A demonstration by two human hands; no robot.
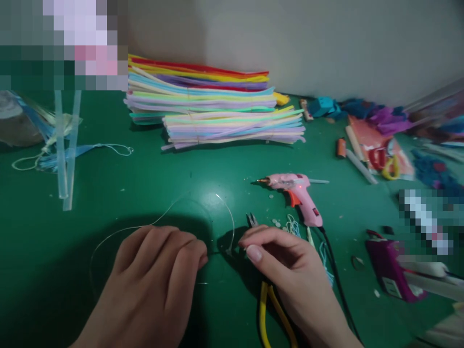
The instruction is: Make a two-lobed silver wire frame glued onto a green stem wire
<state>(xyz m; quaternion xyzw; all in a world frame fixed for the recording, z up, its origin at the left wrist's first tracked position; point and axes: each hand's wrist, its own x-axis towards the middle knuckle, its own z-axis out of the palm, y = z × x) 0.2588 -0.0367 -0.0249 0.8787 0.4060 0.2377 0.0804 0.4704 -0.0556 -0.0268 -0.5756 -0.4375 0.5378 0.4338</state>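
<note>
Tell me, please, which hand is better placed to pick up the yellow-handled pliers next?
Probably the right hand: the yellow-handled pliers lie partly hidden beneath it, though it may be pinching something small. The left hand is farther away, curled beside a thin wire.

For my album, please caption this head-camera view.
Left hand and right hand above a green table, thin wire curving near them, pink glue gun beyond.

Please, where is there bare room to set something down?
Two patches look mostly bare: between the bundles and the wire, and below the clear sticks, left of the wire. The right side is crowded: glue gun, scissors, purple box.
</note>
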